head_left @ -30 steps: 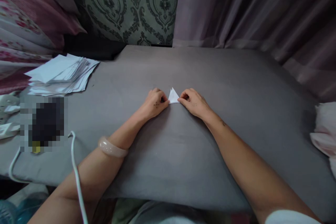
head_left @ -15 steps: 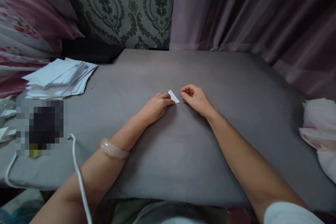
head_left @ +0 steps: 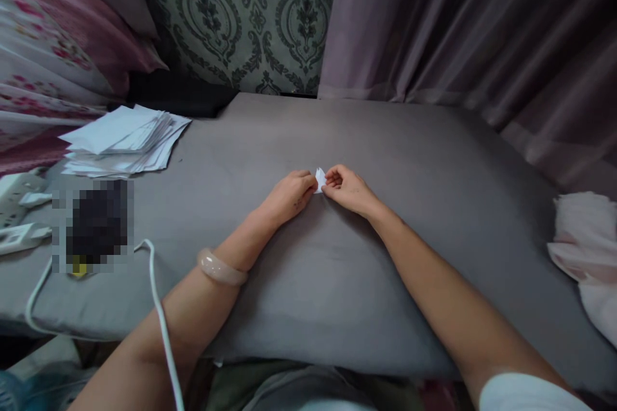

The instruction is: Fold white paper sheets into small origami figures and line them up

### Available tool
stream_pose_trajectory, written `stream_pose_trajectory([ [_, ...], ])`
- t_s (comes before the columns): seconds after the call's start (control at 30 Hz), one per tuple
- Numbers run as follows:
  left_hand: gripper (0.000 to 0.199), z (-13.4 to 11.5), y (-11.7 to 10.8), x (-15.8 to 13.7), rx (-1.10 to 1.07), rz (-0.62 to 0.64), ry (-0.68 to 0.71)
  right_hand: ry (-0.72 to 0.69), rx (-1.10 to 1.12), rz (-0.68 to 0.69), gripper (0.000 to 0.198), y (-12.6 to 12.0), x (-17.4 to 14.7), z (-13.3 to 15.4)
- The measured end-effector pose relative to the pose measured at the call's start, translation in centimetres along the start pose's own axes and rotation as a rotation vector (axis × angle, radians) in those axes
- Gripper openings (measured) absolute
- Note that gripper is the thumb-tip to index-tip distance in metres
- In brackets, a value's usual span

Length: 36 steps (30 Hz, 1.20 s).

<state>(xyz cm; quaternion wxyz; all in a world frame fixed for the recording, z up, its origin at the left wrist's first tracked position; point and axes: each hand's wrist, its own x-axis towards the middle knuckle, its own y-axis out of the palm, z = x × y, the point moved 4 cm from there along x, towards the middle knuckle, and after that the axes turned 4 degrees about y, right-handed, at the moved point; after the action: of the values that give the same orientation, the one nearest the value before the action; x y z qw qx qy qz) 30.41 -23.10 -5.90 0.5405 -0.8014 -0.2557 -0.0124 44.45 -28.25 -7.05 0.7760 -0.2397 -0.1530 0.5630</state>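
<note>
Well inside surface (head_left: 409, 148) edges: left hand (head_left: 294, 194) holding folded paper (head_left: 319, 178), right hand (head_left: 351, 191) touching

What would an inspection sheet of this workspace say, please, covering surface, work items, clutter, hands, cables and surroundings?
Surface: grey fabric covering.
Work items: small folded white paper between the hands, pointed at the top.
Clutter: uneven stack of white paper sheets at far left; pixelated dark object nearer, unidentifiable; crumpled pale cloth at right edge.
Hands: left hand and right hand at opposite sides of the folded paper; grip unclear.
Cables: white cable crossing in front of the left forearm; white power strip at left edge.
Surroundings: damask-patterned wallpaper, mauve curtain, floral fabric.
</note>
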Motion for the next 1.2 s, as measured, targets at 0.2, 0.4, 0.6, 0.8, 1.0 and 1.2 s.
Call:
stream_pose_trajectory([
  [0.2, 0.031, 0.0, -0.8, -0.2, -0.020, 0.115, 0.008, 0.077, -0.071, 0.044, 0.025, 0.5, 1.2, -0.5],
  [0.4, 0.038, 1.0, -2.1, -0.7, -0.073, 0.098, -0.088, 0.134, -0.402, 0.091, 0.024, 0.6, 2.5, 0.9],
  [0.6, 0.044, -0.2, -1.6, -0.7, 0.081, 0.181, -0.008, 0.146, -0.356, 0.137, 0.021, 0.0, 2.3, 1.5],
  [0.8, 0.046, -0.8, -1.6, -0.8, 0.174, 0.234, 0.001, 0.193, -0.033, 0.291, 0.023, -0.9, 2.1, 0.5],
  [1.0, 0.039, -1.5, -1.6, -0.8, 0.225, 0.198, -0.022, 0.227, -0.198, 0.258, 0.028, -0.5, 2.8, 0.8],
  [1.2, 0.043, -1.7, -1.3, -0.8, 0.295, 0.217, 0.028, 0.186, -0.151, 0.313, 0.029, -0.8, 2.7, 0.6],
])
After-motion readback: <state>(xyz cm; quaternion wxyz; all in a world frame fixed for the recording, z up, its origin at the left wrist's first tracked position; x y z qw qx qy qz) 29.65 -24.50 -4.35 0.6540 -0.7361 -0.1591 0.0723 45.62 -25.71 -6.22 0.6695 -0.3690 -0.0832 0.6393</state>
